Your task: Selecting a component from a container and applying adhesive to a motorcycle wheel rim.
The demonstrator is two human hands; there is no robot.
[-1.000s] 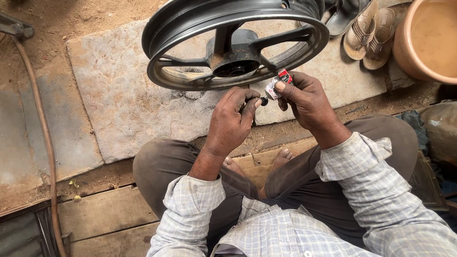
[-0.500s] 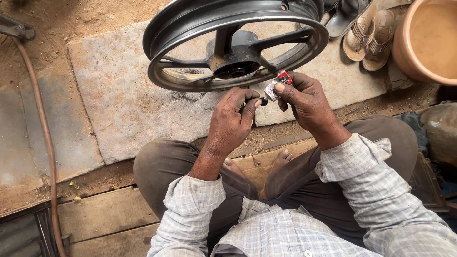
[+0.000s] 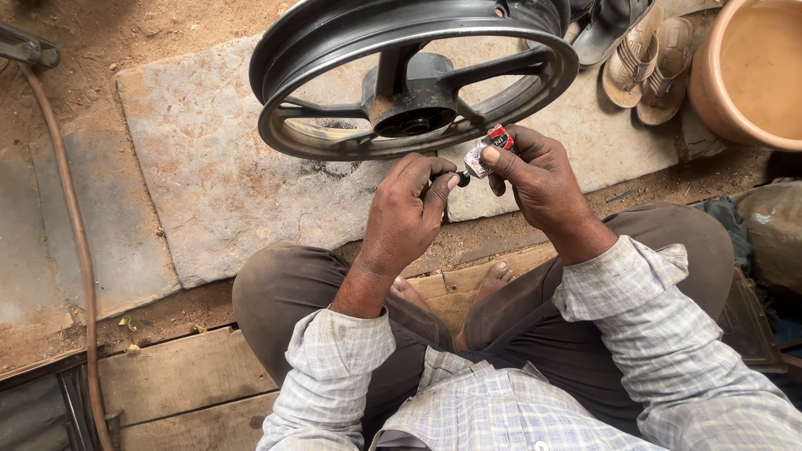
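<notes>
Seated cross-legged on a wooden plank [image 3: 180, 376], both hands raised just near the rim of a black alloy wheel [image 3: 413, 75]. Right hand [image 3: 543, 179] pinching a small squeezed tube [image 3: 487, 152], white with a red end, between thumb and fingertips; grip clenched on the tube, its dark nozzle pointing left. Left hand [image 3: 407, 213] just beside it, thumb and forefinger closed on a tiny dark cap [image 3: 462, 178] (too small to tell more), right at the tube's nozzle. Tube soft and crumpled, glossy; hands dusty and smudged dark.

Wheel of smooth dark metal, spoked, with a round hub, tilted over a rough grey stone slab [image 3: 217, 167] on sandy ground. Far right, a pair of tan sandals [image 3: 647, 58] and a round terracotta basin [image 3: 748, 67] with murky water. At left, a thin brown hose [image 3: 71, 225] curving along the dirt.
</notes>
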